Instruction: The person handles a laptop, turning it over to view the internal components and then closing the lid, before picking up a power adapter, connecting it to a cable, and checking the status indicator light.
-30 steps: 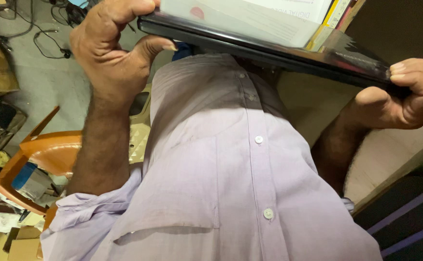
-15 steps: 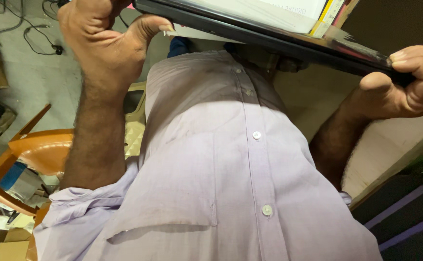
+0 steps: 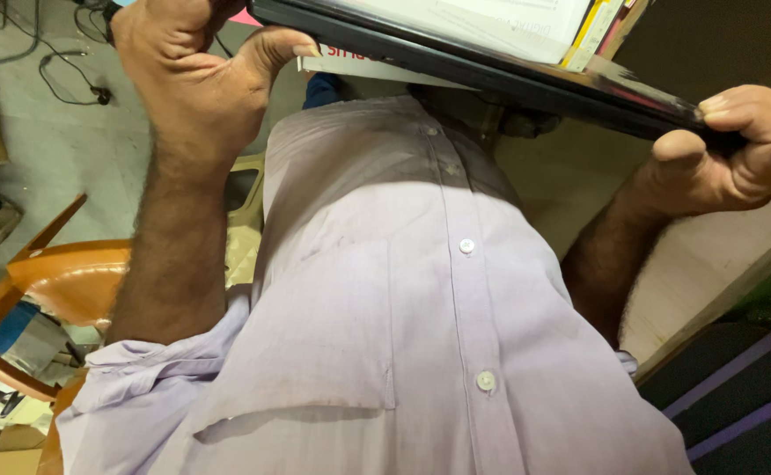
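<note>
I hold a flat black slab [image 3: 526, 84], like a tray or a closed laptop, in front of my stomach. Several books and papers [image 3: 491, 22] are stacked on it. My left hand [image 3: 196, 88] grips its left end from below, thumb pressed against a white book [image 3: 359, 62] under the slab. My right hand [image 3: 729, 149] is curled around the slab's right corner. My lilac buttoned shirt [image 3: 421, 334] fills the middle of the view.
An orange plastic chair [image 3: 69, 281] stands at the lower left with papers and a cardboard box [image 3: 7, 457] beside it. Black cables [image 3: 60, 62] lie on the grey floor at the upper left. A pale wooden surface [image 3: 702, 281] runs along the right.
Both hands and the loaded slab have risen slightly toward the top of the view. The grip of each hand is unchanged.
</note>
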